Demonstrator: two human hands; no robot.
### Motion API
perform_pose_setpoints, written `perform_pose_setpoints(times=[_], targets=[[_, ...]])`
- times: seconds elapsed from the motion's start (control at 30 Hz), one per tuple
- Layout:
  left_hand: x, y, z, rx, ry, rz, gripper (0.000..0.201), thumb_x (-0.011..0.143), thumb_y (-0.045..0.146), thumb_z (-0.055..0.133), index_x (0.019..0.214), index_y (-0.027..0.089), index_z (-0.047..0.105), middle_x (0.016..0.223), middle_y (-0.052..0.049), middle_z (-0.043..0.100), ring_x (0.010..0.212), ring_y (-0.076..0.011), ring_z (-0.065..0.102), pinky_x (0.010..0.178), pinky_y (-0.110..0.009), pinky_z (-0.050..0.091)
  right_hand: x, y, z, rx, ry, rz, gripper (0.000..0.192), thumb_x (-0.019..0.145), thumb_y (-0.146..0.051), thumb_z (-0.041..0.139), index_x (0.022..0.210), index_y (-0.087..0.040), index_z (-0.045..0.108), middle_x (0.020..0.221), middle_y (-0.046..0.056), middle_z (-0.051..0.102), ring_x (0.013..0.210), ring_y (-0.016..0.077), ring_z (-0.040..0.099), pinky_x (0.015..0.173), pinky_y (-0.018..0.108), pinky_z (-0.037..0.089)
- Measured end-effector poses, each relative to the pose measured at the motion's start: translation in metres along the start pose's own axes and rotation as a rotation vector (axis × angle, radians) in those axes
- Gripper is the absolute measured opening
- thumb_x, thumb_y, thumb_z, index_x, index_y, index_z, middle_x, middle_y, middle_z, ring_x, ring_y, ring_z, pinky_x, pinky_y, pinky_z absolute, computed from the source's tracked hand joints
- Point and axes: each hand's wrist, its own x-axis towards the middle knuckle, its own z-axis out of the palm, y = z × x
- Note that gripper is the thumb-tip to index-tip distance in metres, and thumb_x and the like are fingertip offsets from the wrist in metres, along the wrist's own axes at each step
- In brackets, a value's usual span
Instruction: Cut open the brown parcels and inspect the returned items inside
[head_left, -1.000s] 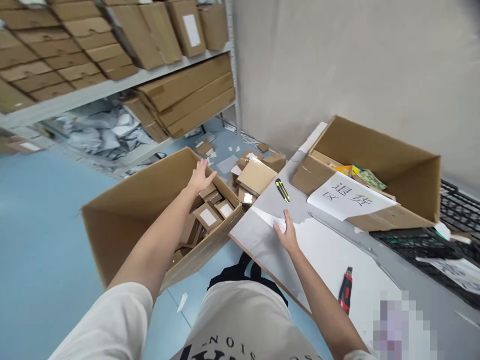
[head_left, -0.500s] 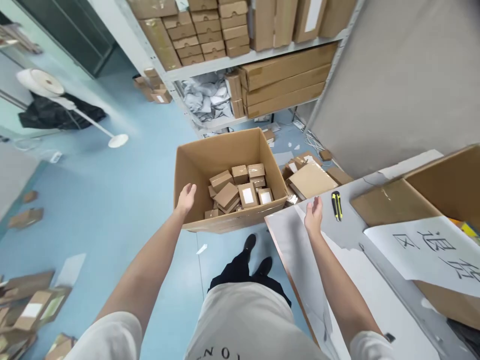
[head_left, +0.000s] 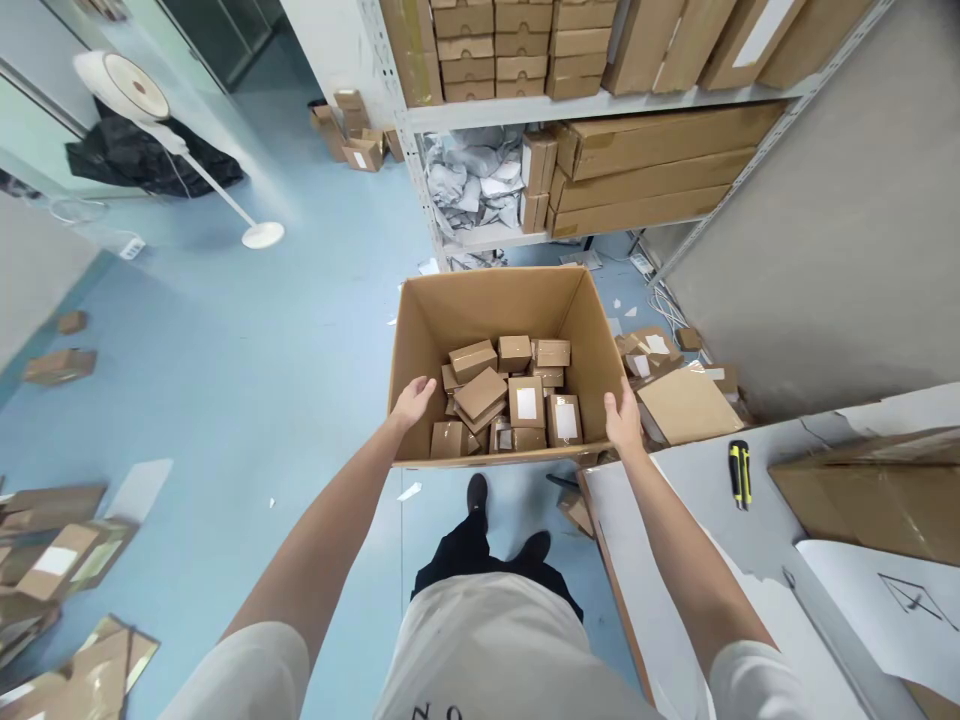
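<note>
A large open cardboard box (head_left: 487,305) is in front of me, with several small cardboard boxes (head_left: 480,393) heaped inside, some with white labels. My left hand (head_left: 414,402) grips its left rim near the front corner, thumb over the inner side and the other fingers mostly hidden. On the opposite side, my right hand (head_left: 624,420) is closed on the right rim, its thumb toward the inside. The big box's front edge is close to me, above my shoes.
At right a table (head_left: 675,520) carries a yellow-black utility knife (head_left: 739,475), a carton (head_left: 870,500) and a handwritten sheet (head_left: 885,600). Behind the box stands a metal shelf (head_left: 630,105). A white floor fan (head_left: 131,90) and flattened cardboard (head_left: 97,670) are on the left.
My right hand has moved from over the table onto the box's right rim. The box now sits squarer to me, and my view has turned to the left.
</note>
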Motion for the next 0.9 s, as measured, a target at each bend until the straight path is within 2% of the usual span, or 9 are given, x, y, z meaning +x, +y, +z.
perform_pose_setpoints(times=[0.17,0.27,0.4,0.6,0.77,0.9], targets=[[0.05,-0.02,0.006,-0.004,-0.073,-0.103,0.052,0.077,0.044,0.065,0.116,0.011,0.06,0.129,-0.018,0.055,0.123,-0.0294,0.05,0.105,-0.037,0.035,0.018,-0.004,0.051,-0.103,-0.192,0.222,0.076,0.083,-0.054,0.043,0.142,-0.007,0.031,0.147,0.018,0.034,0.136,0.0297,0.03,0.112,0.046,0.023],[0.071,-0.034,0.014,-0.017,-0.105,-0.11,0.047,0.08,0.045,0.061,0.113,0.012,0.062,0.125,-0.016,0.059,0.121,-0.0287,0.052,0.104,-0.037,0.036,0.023,0.004,0.077,-0.117,-0.252,0.341,0.076,0.083,-0.055,0.042,0.142,-0.009,0.033,0.146,0.017,0.036,0.136,0.03,0.031,0.113,0.045,0.021],[0.095,-0.049,0.028,-0.05,-0.11,-0.098,0.046,0.088,0.046,0.05,0.118,0.013,0.06,0.129,-0.013,0.057,0.125,-0.025,0.048,0.107,-0.035,0.032,0.029,0.014,0.103,-0.085,-0.257,0.408,0.073,0.084,-0.056,0.039,0.141,-0.012,0.036,0.145,0.014,0.039,0.135,0.028,0.034,0.113,0.043,0.022],[0.123,-0.074,0.053,-0.098,-0.112,-0.154,0.048,0.088,0.051,0.047,0.116,0.015,0.061,0.126,-0.011,0.06,0.125,-0.0259,0.048,0.108,-0.037,0.032,0.043,0.028,0.136,-0.086,-0.303,0.441,0.073,0.083,-0.057,0.04,0.141,-0.013,0.037,0.145,0.012,0.039,0.135,0.0267,0.034,0.113,0.042,0.024],[0.143,-0.096,0.087,-0.185,-0.143,-0.241,0.056,0.087,0.06,0.042,0.121,0.018,0.058,0.132,-0.011,0.054,0.127,-0.0259,0.046,0.106,-0.039,0.034,0.062,0.057,0.164,-0.017,-0.326,0.48,0.072,0.081,-0.061,0.043,0.138,-0.018,0.043,0.142,0.01,0.045,0.134,0.0273,0.036,0.113,0.043,0.023],[0.16,-0.117,0.133,-0.301,-0.2,-0.313,0.063,0.084,0.065,0.04,0.123,0.019,0.057,0.134,-0.013,0.052,0.132,-0.0291,0.038,0.107,-0.041,0.032,0.075,0.092,0.196,0.067,-0.349,0.552,0.072,0.08,-0.065,0.043,0.135,-0.019,0.047,0.141,0.011,0.046,0.134,0.0282,0.036,0.114,0.046,0.021]])
